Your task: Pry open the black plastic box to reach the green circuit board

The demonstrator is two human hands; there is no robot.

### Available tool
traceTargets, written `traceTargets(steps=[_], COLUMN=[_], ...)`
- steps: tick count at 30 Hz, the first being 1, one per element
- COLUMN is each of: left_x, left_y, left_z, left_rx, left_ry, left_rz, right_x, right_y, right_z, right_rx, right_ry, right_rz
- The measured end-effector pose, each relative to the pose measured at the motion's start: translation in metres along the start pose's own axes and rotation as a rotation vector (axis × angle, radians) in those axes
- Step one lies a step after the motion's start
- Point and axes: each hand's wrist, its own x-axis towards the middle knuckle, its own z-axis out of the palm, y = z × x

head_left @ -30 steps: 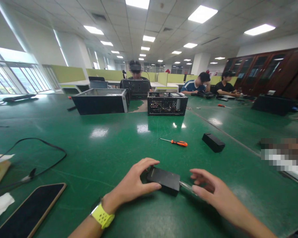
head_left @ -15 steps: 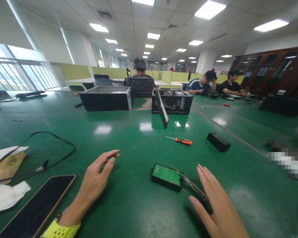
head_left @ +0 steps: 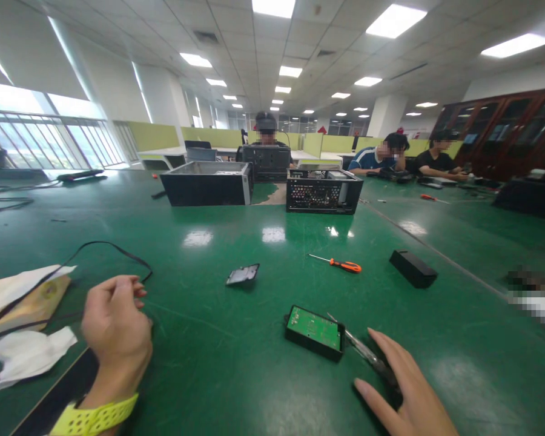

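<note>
My left hand (head_left: 118, 327), with a yellow watch strap (head_left: 95, 418) on its wrist, is raised over the dark phone (head_left: 66, 387). Its fingers are curled together, and anything inside them is hidden. My right hand (head_left: 409, 387) is open, thumb and fingers apart, beside a clear-handled screwdriver (head_left: 366, 351) whose handle end runs behind the hand. The screwdriver's tip reaches the edge of a small black case (head_left: 315, 348), which holds a green circuit board (head_left: 315, 327). Between the hands, farther off, is a small grey flat piece (head_left: 243, 275); whether it touches the table I cannot tell.
An orange-handled screwdriver (head_left: 345, 266) and a black block-shaped part (head_left: 413, 269) lie beyond the case. Two metal computer cases (head_left: 209, 184) stand farther back. Papers (head_left: 36, 357) and a black cable (head_left: 104, 243) are at left. Other people sit across the green table (head_left: 254, 375).
My left hand has moved left and its fingers have curled. A grey flat piece seen in the air before the computer cases now appears nearer and lower. My right hand stays open by the screwdriver.
</note>
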Motion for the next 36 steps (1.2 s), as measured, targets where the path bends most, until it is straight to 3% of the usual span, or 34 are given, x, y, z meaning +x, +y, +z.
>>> traceTargets(steps=[2, 4, 7, 9, 11, 13, 16, 23, 27, 32, 36], left_x=[-0.004, -0.008, -0.014, -0.018, -0.02, -0.02, -0.014, 0.008, 0.009, 0.006, -0.005], left_y=[0.0, -0.001, -0.005, -0.009, -0.012, -0.014, -0.011, 0.006, 0.007, -0.001, 0.006], left_z=[0.003, 0.007, 0.015, 0.022, 0.03, 0.039, 0.053, 0.073, 0.068, 0.055, 0.047], left_rx=[0.035, 0.082, 0.174, 0.25, 0.316, 0.37, 0.46, 0.563, 0.554, 0.463, 0.306], left_ry=[-0.047, -0.165, -0.508, -0.73, -0.881, -1.003, -1.142, -1.326, -1.339, -1.327, -1.285], left_rz=[0.028, 0.064, 0.14, 0.291, 0.485, 0.635, 0.748, 0.807, 0.819, 0.663, 0.609], right_x=[-0.001, -0.001, -0.001, 0.0, 0.0, 0.001, 0.001, 0.009, 0.026, 0.036, 0.053], right_y=[0.002, 0.003, 0.005, 0.006, 0.007, 0.008, 0.01, 0.018, 0.031, 0.048, 0.035], right_z=[0.001, 0.002, 0.005, 0.006, 0.008, 0.011, 0.015, 0.011, -0.006, -0.021, -0.032], right_rx=[0.0, 0.008, 0.022, 0.027, 0.034, 0.04, 0.02, -0.028, -0.03, 0.003, 0.11], right_ry=[0.002, -0.002, -0.005, 0.008, 0.019, 0.025, -0.005, -0.17, -0.173, -0.141, -0.053], right_rz=[0.0, -0.004, -0.015, -0.015, -0.016, -0.017, 0.0, 0.051, 0.168, 0.212, 0.22])
